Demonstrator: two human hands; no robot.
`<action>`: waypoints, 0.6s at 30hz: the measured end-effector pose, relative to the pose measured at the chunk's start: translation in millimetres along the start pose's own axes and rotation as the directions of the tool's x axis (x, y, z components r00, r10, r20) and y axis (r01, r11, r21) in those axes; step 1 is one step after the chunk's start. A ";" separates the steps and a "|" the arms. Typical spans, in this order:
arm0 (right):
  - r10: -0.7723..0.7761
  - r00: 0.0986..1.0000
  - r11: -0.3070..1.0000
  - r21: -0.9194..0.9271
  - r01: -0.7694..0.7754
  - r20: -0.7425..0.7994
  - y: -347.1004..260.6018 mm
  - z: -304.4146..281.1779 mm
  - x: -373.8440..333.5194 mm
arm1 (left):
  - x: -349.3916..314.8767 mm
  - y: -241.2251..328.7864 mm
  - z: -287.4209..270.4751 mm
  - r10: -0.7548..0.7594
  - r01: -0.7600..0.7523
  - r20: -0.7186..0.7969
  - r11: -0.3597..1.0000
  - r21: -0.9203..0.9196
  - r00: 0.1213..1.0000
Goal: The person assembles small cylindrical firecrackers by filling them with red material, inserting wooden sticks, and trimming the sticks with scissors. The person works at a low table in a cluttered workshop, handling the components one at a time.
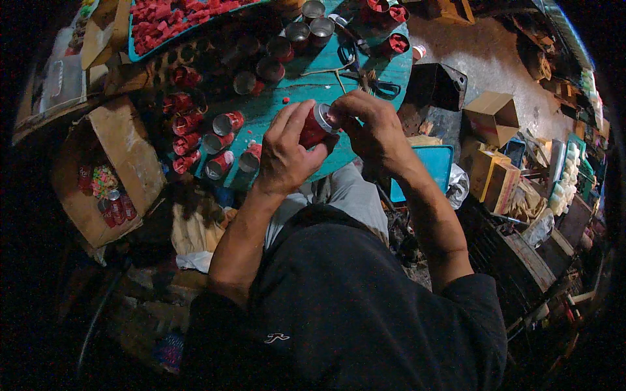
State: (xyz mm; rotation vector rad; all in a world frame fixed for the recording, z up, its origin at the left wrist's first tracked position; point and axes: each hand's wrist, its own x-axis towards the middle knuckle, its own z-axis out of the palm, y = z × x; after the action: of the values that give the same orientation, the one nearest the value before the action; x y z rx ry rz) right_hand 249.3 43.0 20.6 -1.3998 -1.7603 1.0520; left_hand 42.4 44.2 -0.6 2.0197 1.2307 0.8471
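Observation:
My left hand [284, 155] is wrapped round a red drink can [312, 130], holding it tilted above the near edge of the turquoise table [270, 114]. At the can's silver rim, the fingers of my right hand [370, 124] are bent together; what they pinch there, if anything, is hidden. Several open-ended red cans lie to the left of my hands, one [250, 158] close to my left wrist. Farther back, more cans stand with their silver insides showing, including one [297, 32]. A small red piece [285, 100] rests on the table just beyond my left hand.
A blue-rimmed tray [134, 49] heaped with red chunks [171, 19] sits at the far left. Scissors [385, 89] lie beyond my right hand. Filled cans [398, 43] stand at the table's far right. Cardboard boxes [134, 140] flank the table, and a blue tray [432, 171] is at right.

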 end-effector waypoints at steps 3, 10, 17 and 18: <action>-0.104 0.994 0.995 -0.007 0.104 -0.033 -0.7 -0.2 -1.0 | -0.6 3.3 -2.5 -0.092 0.092 -0.010 0.995 -0.032 0.996; 0.298 0.953 0.798 0.535 -0.277 0.049 9.9 39.0 -7.3 | -5.7 -5.0 -2.0 -0.455 0.486 0.205 0.862 -0.145 0.867; 0.538 0.783 0.053 0.915 -0.400 0.311 84.2 80.5 7.3 | -28.9 -70.2 -29.2 -0.498 0.625 0.541 0.004 -0.780 0.678; 0.599 0.726 0.038 0.893 -0.448 0.339 92.0 84.3 8.8 | -36.7 -75.1 -28.2 -0.533 0.622 0.487 0.099 -0.777 0.692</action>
State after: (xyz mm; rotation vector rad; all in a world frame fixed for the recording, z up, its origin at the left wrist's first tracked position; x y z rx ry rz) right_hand 216.7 45.3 -100.2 -1.1464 -0.0738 1.9031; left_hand -31.3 43.8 -49.0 0.4908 0.9797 0.7310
